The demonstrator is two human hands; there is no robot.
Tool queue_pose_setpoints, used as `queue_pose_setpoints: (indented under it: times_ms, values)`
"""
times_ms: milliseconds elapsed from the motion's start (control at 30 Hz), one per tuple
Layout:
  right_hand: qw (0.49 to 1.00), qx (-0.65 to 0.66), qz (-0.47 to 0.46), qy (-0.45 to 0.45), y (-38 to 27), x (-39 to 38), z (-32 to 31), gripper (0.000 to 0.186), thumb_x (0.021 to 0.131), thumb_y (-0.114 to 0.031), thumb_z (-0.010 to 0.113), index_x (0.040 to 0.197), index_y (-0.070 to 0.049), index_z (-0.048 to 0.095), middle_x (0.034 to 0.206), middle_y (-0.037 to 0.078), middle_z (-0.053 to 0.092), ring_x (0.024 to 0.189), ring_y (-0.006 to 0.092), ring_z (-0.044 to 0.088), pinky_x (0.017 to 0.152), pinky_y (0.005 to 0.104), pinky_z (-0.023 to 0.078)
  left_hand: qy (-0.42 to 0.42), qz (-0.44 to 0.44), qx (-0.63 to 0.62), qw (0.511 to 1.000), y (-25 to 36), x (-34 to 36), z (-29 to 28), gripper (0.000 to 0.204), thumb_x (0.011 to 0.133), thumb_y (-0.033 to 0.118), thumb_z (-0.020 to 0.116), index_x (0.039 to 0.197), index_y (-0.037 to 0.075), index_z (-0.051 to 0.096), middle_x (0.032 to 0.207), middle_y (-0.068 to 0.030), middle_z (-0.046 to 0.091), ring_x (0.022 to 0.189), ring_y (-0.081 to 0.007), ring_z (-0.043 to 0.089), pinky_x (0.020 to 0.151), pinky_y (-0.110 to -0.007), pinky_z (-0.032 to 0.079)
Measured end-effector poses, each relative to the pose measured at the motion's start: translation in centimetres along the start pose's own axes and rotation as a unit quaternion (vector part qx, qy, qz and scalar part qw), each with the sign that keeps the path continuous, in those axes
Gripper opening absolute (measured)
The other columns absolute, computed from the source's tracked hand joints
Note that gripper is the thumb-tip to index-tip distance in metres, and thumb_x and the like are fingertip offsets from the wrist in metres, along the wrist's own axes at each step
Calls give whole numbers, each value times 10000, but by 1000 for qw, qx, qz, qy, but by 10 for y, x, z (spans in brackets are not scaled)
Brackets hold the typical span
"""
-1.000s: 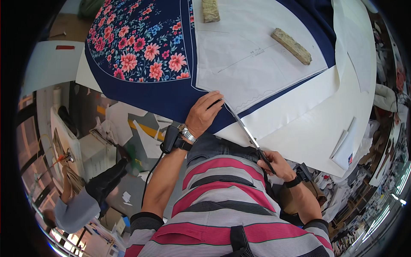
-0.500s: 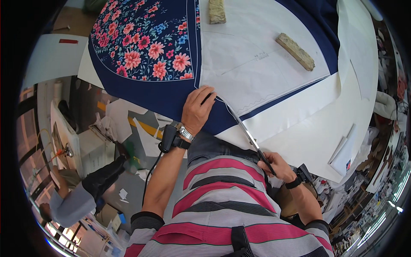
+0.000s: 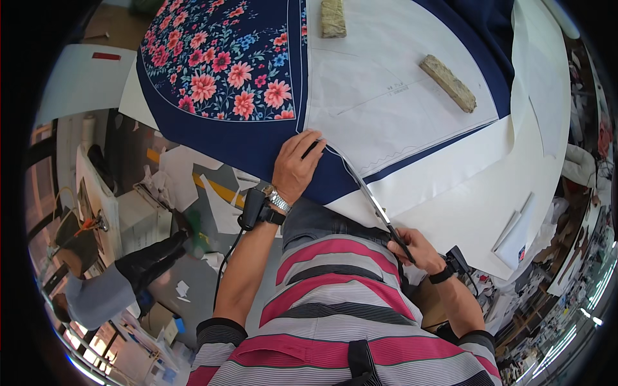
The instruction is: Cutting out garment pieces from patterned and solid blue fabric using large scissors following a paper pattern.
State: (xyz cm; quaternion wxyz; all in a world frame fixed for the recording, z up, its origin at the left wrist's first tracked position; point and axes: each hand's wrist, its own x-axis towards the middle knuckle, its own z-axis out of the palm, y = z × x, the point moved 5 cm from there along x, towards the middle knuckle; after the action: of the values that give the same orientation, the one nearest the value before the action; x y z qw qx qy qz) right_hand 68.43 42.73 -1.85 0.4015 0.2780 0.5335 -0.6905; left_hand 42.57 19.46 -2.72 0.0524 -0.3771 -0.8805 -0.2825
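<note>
My right hand (image 3: 417,249) is closed round the black handles of long metal scissors (image 3: 373,199). The blades point up and left, reaching along the lower edge of a white paper pattern (image 3: 367,77) and the navy fabric (image 3: 219,147). At the pattern's lower left corner, my left hand (image 3: 298,167) pinches the navy fabric near the scissor tips, which are partly hidden by the cloth and fingers. Printed flowers (image 3: 238,77) in pink and coral cover an outlined panel of this fabric on the left. Two yellowish bar weights (image 3: 333,19) lie on the pattern.
Beneath the fabric spreads a white table (image 3: 450,222), its near edge against my body. A folded white packet (image 3: 513,238) rests at its right side. Paper scraps (image 3: 219,202) litter the floor at left, where another person (image 3: 106,299) sits. Cluttered shelves line the right.
The whole view has shifted slightly, moving the table and pattern a little to the right. The person at left has changed posture. My hands and the scissors stay nearly where they were.
</note>
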Motion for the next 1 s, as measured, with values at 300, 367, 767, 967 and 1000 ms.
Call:
queue_pose_setpoints:
  times_ms: [300, 367, 767, 967, 1000]
  values:
    - [1000, -12, -4, -5, -9, 1, -5, 472, 962, -491, 785, 882, -63, 603, 596, -26, 531, 471, 62, 482, 453, 232, 359, -2, -8, -2, 1000, -1, -3, 1, 352, 891, 41, 762, 1242, 70, 760, 1332, -96, 703, 1289, -283, 638, 1058, -427, 520]
    - [1000, -16, -9, -6, -11, 2, -7, 471, 964, -492, 783, 880, -65, 604, 597, -26, 533, 470, 62, 482, 452, 234, 360, -1, -10, -8, 1000, -2, -3, 1, 357, 890, 40, 761, 1246, 72, 760, 1334, -95, 703, 1289, -282, 638, 1058, -426, 520]
    - [999, -35, 13, -9, -24, 3, -15, 479, 946, -497, 802, 892, -61, 611, 620, -36, 515, 476, 59, 475, 448, 236, 352, 10, -16, -14, 1000, -3, -5, 1, 350, 893, 48, 770, 1241, 80, 767, 1324, -89, 706, 1284, -284, 642, 1048, -423, 527]
    - [998, -60, 19, -19, -35, 6, -21, 491, 945, -509, 799, 907, -50, 627, 641, -30, 539, 494, 55, 484, 456, 231, 357, 13, -18, -18, 1000, -2, -4, 1, 349, 894, 42, 769, 1241, 73, 764, 1320, -91, 705, 1284, -289, 640, 1044, -426, 529]
    - [998, -64, 17, -19, -37, 6, -21, 485, 946, -503, 798, 910, -49, 630, 642, -30, 540, 496, 54, 484, 458, 231, 358, 13, -19, -18, 1000, -2, -4, 1, 349, 894, 42, 769, 1241, 73, 764, 1320, -91, 705, 1284, -289, 640, 1044, -426, 529]
